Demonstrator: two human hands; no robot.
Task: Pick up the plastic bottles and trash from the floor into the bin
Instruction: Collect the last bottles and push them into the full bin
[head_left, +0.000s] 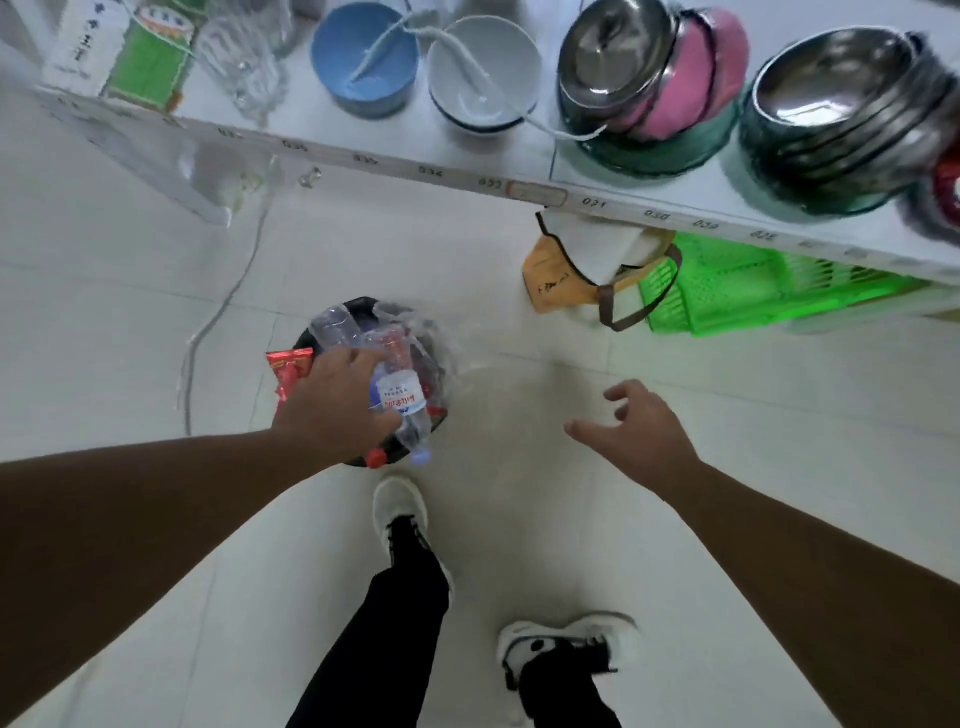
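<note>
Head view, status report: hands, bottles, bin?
Left hand gripping plastic bottle over bin. Right hand open, empty. Bin heaped; nothing blocking.

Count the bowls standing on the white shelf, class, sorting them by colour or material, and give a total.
Blue bowl: 1
White bowl: 1
Pink bowl: 1
Green bowls: 2, one under each metal stack
Metal bowls: two stacks, cannot count singly
Total: 5 coloured bowls plus 2 metal stacks on the shelf
</note>
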